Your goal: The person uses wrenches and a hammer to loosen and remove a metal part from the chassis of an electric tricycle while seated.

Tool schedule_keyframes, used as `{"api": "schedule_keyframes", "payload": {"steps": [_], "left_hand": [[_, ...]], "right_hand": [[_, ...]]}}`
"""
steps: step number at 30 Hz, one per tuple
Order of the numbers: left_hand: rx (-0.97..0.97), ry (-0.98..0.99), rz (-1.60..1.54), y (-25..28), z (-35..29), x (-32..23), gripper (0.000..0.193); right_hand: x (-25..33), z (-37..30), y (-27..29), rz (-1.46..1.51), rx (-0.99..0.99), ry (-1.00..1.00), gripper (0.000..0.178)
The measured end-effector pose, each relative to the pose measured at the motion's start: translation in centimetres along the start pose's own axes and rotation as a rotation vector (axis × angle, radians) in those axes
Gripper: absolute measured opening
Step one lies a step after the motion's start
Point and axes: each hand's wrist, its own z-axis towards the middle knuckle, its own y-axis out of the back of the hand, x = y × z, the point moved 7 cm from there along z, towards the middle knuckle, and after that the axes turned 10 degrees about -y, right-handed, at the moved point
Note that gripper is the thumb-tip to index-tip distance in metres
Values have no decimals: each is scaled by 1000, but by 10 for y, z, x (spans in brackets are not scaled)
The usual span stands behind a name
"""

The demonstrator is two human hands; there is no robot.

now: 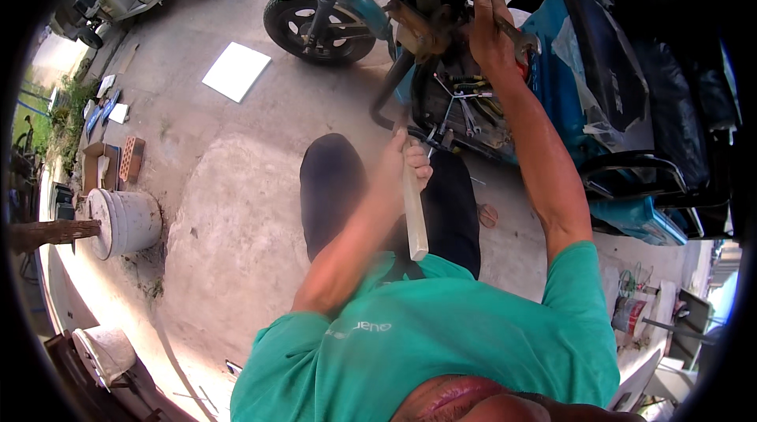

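Wraps the left grip (pixel 396 157) around a pale handle (pixel 415 221), lengthwise near to far! Clasps a wrench (pixel 517 36) in the right grip (pixel 486 31), farther and rightward.

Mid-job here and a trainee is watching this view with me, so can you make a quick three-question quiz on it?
1. Which of the person's hands grips the pale bar?
2. True or false: the white square panel lies on the ground.
3. Which tool is in the other hand?
A) a saw
B) a wrench
C) a paintbrush

Key:
1. The left hand.
2. True.
3. B, held in the right hand.
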Motion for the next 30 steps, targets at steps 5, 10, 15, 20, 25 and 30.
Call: {"api": "schedule_keyframes", "payload": {"steps": [5, 10, 15, 20, 25, 30], "left_hand": [[140, -155, 167, -27, -10, -10, 36], [-99, -13, 121, 12, -6, -3, 37], [243, -70, 91, -35, -11, -11, 35], [13, -60, 168, 16, -26, -15, 39], [13, -176, 47, 33, -35, -56, 39], [47, -193, 202, -48, -13, -77, 37]], "right_hand": [[-29, 48, -8, -228, -75, 291, 32], [-97, 78, -17, -878, -240, 774, 33], [-58, 63, -60, -405, -8, 343, 56], [-107, 67, -44, -719, -111, 344, 51], [41, 0, -35, 164, -178, 229, 33], [-1, -10, -30, -87, 20, -245, 43]]}}
